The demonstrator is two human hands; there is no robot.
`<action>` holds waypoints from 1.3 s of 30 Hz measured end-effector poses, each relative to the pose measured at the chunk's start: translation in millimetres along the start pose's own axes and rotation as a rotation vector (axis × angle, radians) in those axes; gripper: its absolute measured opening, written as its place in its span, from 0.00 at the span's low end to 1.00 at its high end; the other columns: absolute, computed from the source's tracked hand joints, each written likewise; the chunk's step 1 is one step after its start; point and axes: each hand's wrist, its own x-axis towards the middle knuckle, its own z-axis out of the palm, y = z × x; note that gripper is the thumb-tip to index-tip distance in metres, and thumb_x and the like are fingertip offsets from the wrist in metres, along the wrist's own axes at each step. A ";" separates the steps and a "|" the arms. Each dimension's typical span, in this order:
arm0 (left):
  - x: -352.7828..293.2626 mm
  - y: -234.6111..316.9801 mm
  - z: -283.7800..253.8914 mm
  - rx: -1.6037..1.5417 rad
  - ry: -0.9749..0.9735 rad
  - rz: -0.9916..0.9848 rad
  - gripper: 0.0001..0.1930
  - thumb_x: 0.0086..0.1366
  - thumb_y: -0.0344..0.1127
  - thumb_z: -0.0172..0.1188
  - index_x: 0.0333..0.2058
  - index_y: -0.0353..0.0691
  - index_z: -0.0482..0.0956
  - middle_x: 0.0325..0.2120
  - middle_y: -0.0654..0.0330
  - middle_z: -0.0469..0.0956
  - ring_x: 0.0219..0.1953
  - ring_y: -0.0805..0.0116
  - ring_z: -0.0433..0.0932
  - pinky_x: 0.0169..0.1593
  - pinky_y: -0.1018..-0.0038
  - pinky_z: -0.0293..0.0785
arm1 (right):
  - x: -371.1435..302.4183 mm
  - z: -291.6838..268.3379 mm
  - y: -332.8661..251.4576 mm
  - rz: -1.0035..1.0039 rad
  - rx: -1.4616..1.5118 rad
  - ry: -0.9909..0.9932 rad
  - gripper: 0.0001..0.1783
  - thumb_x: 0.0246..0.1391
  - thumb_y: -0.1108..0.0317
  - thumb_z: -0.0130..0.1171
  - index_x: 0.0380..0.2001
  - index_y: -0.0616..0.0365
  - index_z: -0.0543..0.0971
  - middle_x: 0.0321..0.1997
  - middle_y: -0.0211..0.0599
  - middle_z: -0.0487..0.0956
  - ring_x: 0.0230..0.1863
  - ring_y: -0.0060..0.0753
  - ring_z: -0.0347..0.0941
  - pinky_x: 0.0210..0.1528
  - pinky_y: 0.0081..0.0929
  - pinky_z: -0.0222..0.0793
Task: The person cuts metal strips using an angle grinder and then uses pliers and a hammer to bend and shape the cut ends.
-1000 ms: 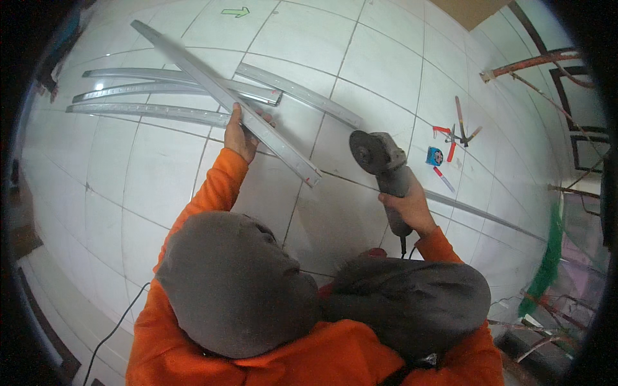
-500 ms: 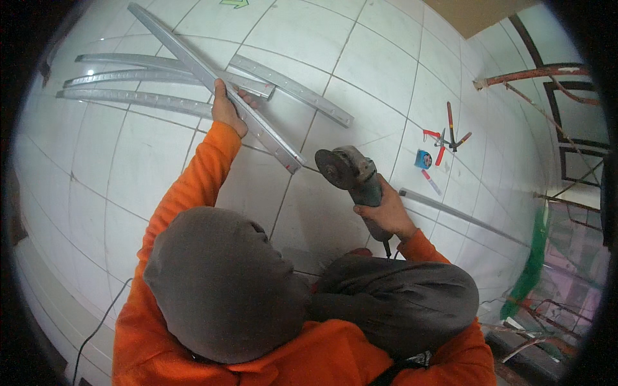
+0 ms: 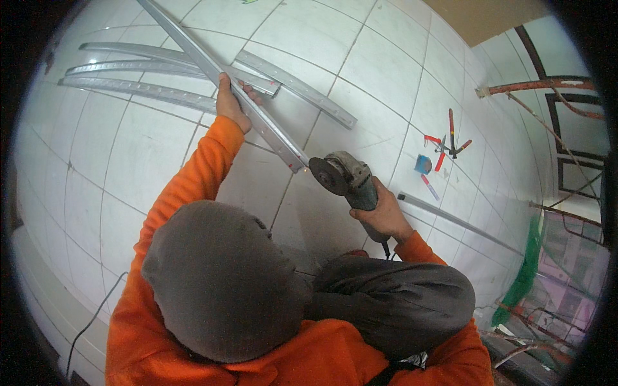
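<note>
Just L of grinder (image 3: 351, 172), metal bar (image 3: 270, 132) slants diag. from up-L down to disc (image 3: 327, 175) (contact unclear), w/ L hand (image 3: 230, 108), nearer, gripping bar & R hand (image 3: 388, 213) wrapped round grinder.

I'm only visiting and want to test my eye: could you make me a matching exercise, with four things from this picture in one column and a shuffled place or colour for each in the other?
Things:
1. Grinder
2. Top bar
3. Tape measure
4. Left sleeve

Place or colour:
A. Blue, on the tiled floor
B. Orange
C. In the right hand
D. In the left hand, slanting across other bars

Right pairs: 1-C, 2-D, 3-A, 4-B
</note>
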 end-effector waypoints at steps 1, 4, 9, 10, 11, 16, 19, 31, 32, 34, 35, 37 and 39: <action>0.3 0.9 -1.2 -0.009 -0.001 -0.004 0.24 0.69 0.61 0.48 0.34 0.42 0.67 0.23 0.62 0.65 0.24 0.67 0.66 0.30 0.67 0.69 | 0.2 0.2 -2.6 -0.002 0.001 -0.003 0.44 0.37 0.62 0.73 0.58 0.64 0.66 0.46 0.53 0.80 0.47 0.47 0.78 0.52 0.38 0.72; 0.2 2.4 -2.7 -0.009 -0.024 -0.001 0.24 0.68 0.61 0.49 0.35 0.42 0.66 0.23 0.62 0.65 0.23 0.68 0.65 0.30 0.67 0.68 | -0.1 -0.9 -8.1 0.007 0.006 -0.002 0.44 0.36 0.62 0.73 0.58 0.64 0.67 0.45 0.53 0.80 0.47 0.47 0.78 0.51 0.38 0.72; -0.1 1.8 -1.8 -0.022 -0.027 -0.009 0.24 0.68 0.61 0.50 0.36 0.42 0.66 0.24 0.63 0.65 0.23 0.68 0.65 0.30 0.68 0.68 | 0.1 -1.8 -5.5 0.015 0.014 -0.012 0.41 0.36 0.61 0.73 0.55 0.63 0.69 0.44 0.53 0.80 0.47 0.49 0.78 0.52 0.39 0.71; 0.6 1.9 -2.1 -0.031 -0.035 -0.013 0.24 0.68 0.61 0.50 0.36 0.42 0.66 0.23 0.63 0.65 0.23 0.68 0.65 0.30 0.68 0.68 | 0.2 -2.1 -5.9 0.015 0.013 -0.012 0.41 0.36 0.61 0.73 0.55 0.63 0.69 0.44 0.53 0.80 0.47 0.49 0.78 0.52 0.39 0.71; 1.3 1.9 -2.4 -0.031 -0.036 -0.013 0.24 0.68 0.61 0.50 0.36 0.42 0.66 0.23 0.63 0.65 0.23 0.68 0.65 0.30 0.68 0.68 | 0.2 -2.4 -6.5 0.027 0.026 -0.023 0.41 0.36 0.62 0.73 0.55 0.63 0.69 0.45 0.53 0.80 0.47 0.49 0.78 0.52 0.39 0.71; -0.7 3.0 -0.7 -0.014 -0.006 -0.014 0.24 0.68 0.61 0.50 0.35 0.43 0.67 0.23 0.63 0.65 0.23 0.69 0.65 0.29 0.68 0.68 | 0.9 -0.2 -5.2 0.061 0.015 -0.027 0.41 0.36 0.62 0.73 0.55 0.62 0.68 0.45 0.53 0.80 0.48 0.49 0.78 0.52 0.39 0.71; 1.0 1.9 -2.9 -0.025 -0.026 -0.008 0.24 0.68 0.61 0.49 0.34 0.43 0.68 0.22 0.63 0.64 0.22 0.68 0.65 0.29 0.68 0.68 | 1.8 0.2 -2.2 0.027 0.012 -0.024 0.41 0.36 0.63 0.73 0.56 0.63 0.68 0.45 0.53 0.80 0.48 0.48 0.78 0.52 0.39 0.71; 3.9 0.2 -2.4 -0.044 -0.046 -0.023 0.24 0.69 0.62 0.47 0.29 0.45 0.67 0.19 0.63 0.65 0.21 0.65 0.66 0.29 0.65 0.68 | 0.2 -1.2 -12.3 0.025 -0.018 0.020 0.40 0.37 0.63 0.73 0.55 0.61 0.69 0.45 0.51 0.80 0.48 0.47 0.78 0.53 0.38 0.71; 4.4 -0.1 -3.5 -0.045 -0.044 -0.021 0.24 0.69 0.62 0.47 0.29 0.45 0.67 0.19 0.63 0.65 0.21 0.65 0.66 0.29 0.65 0.68 | 0.4 -0.9 -11.1 0.026 0.011 0.010 0.40 0.37 0.62 0.73 0.55 0.61 0.69 0.45 0.51 0.80 0.47 0.48 0.78 0.53 0.39 0.71; 2.9 -0.4 -2.2 -0.042 -0.018 -0.005 0.25 0.69 0.61 0.48 0.31 0.42 0.67 0.21 0.63 0.64 0.22 0.67 0.65 0.28 0.67 0.67 | 1.0 -0.4 -7.4 0.029 0.039 0.001 0.40 0.36 0.62 0.73 0.55 0.61 0.69 0.44 0.51 0.80 0.47 0.48 0.78 0.53 0.39 0.71; 2.2 -0.5 -2.1 -0.043 -0.018 -0.006 0.25 0.69 0.61 0.48 0.31 0.42 0.67 0.21 0.63 0.64 0.22 0.67 0.65 0.28 0.67 0.67 | 1.5 0.0 -4.7 0.011 0.012 0.017 0.40 0.36 0.62 0.73 0.55 0.61 0.69 0.44 0.51 0.80 0.47 0.49 0.78 0.52 0.39 0.71; 1.0 0.0 -3.6 -0.032 -0.038 -0.003 0.25 0.69 0.61 0.49 0.31 0.42 0.67 0.21 0.63 0.64 0.22 0.67 0.65 0.28 0.67 0.68 | 2.2 -0.3 -4.2 -0.006 -0.011 0.031 0.40 0.36 0.61 0.73 0.55 0.61 0.69 0.44 0.52 0.80 0.47 0.49 0.78 0.52 0.39 0.71; -0.6 0.6 -2.4 -0.023 -0.036 0.006 0.24 0.69 0.61 0.49 0.31 0.42 0.67 0.21 0.63 0.64 0.22 0.67 0.65 0.28 0.67 0.68 | 3.5 -2.9 -6.9 0.043 -0.023 -0.043 0.42 0.37 0.62 0.73 0.56 0.64 0.68 0.48 0.52 0.78 0.49 0.46 0.77 0.56 0.38 0.69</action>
